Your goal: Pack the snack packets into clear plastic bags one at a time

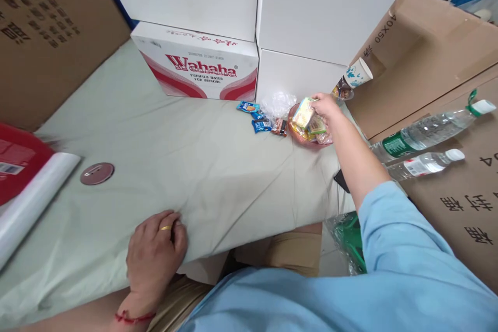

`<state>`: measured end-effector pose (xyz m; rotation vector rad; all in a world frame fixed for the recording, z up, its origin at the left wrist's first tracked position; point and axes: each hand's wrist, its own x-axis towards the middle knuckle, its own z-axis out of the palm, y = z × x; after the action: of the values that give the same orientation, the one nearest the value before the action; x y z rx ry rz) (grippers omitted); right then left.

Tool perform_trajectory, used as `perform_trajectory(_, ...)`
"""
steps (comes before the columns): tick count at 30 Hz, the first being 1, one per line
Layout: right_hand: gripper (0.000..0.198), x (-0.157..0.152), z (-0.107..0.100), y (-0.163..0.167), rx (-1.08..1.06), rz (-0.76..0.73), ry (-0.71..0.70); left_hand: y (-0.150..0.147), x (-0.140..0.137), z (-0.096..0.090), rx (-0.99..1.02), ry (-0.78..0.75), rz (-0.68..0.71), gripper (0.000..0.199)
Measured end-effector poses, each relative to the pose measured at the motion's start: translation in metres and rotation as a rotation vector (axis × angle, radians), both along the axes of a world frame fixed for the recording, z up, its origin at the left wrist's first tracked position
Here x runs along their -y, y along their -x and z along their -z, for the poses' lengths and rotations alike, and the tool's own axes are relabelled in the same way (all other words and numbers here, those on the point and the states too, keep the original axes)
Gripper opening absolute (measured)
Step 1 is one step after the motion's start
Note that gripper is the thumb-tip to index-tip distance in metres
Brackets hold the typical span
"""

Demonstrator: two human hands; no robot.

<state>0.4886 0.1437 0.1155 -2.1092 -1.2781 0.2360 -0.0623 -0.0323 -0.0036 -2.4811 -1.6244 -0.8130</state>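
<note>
Reaching across to the far right of the table, my right hand (326,106) pinches a pale yellow wrapped snack packet (304,112). The packet is tilted over a reddish see-through bowl (299,140), which holds several other wrapped snacks, among them a green-and-yellow packet (317,125). My left hand (155,249) rests on the near edge of the table with its fingers curled in; nothing shows in it. Left of the bowl lie several blue snack packets (261,125), a brown packet (279,126) and a crumpled clear plastic bag (278,106).
A white-and-red Wahaha water carton (202,70) stands at the back. Two plastic bottles, one green-labelled (424,129) and one white-capped (428,163), and a paper cup (357,73) are at the right by cardboard boxes (439,46). A round badge (97,173) lies at left.
</note>
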Motion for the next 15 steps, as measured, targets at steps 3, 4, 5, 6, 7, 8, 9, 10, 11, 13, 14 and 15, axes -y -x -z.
perform_trajectory(3, 0.019, -0.018, 0.014, 0.018, 0.033, 0.016, 0.156, -0.003, 0.0, -0.002, -0.005, -0.032, 0.0, 0.015)
perform_trajectory(4, 0.019, -0.018, 0.018, 0.023, 0.086, 0.015, 0.151, -0.002, 0.0, -0.002, 0.003, -0.033, 0.003, 0.014)
perform_trajectory(5, 0.021, -0.016, 0.022, 0.028, 0.169, 0.007, 0.151, -0.001, 0.001, -0.002, 0.013, -0.034, 0.002, 0.014)
perform_trajectory(6, 0.024, -0.014, 0.026, 0.032, 0.272, -0.011, 0.156, -0.001, 0.001, -0.001, 0.027, -0.032, -0.003, 0.014)
perform_trajectory(7, 0.027, -0.011, 0.028, 0.034, 0.383, -0.034, 0.17, 0.0, 0.001, -0.001, 0.041, -0.029, -0.009, 0.013)
perform_trajectory(8, 0.031, -0.008, 0.029, 0.036, 0.485, -0.06, 0.194, 0.0, 0.002, 0.0, 0.057, -0.024, -0.014, 0.013)
perform_trajectory(9, 0.033, -0.006, 0.029, 0.036, 0.563, -0.084, 0.227, 0.0, 0.002, 0.001, 0.073, -0.019, -0.019, 0.013)
perform_trajectory(10, 0.034, -0.004, 0.027, 0.037, 0.606, -0.1, 0.264, 0.0, 0.002, 0.001, 0.087, -0.012, -0.02, 0.013)
perform_trajectory(11, 0.034, -0.002, 0.024, 0.037, 0.632, -0.103, 0.29, 0.0, 0.002, 0.001, 0.099, -0.007, -0.017, 0.013)
perform_trajectory(13, 0.034, 0.004, 0.015, 0.041, 0.667, -0.079, 0.267, -0.001, 0.002, 0.002, 0.114, -0.008, -0.013, 0.013)
perform_trajectory(14, 0.034, 0.01, 0.01, 0.046, 0.687, -0.059, 0.214, -0.001, 0.003, 0.002, 0.113, -0.013, -0.012, 0.013)
perform_trajectory(15, 0.036, 0.018, 0.006, 0.052, 0.708, -0.038, 0.148, -0.001, 0.003, 0.002, 0.109, -0.022, -0.009, 0.013)
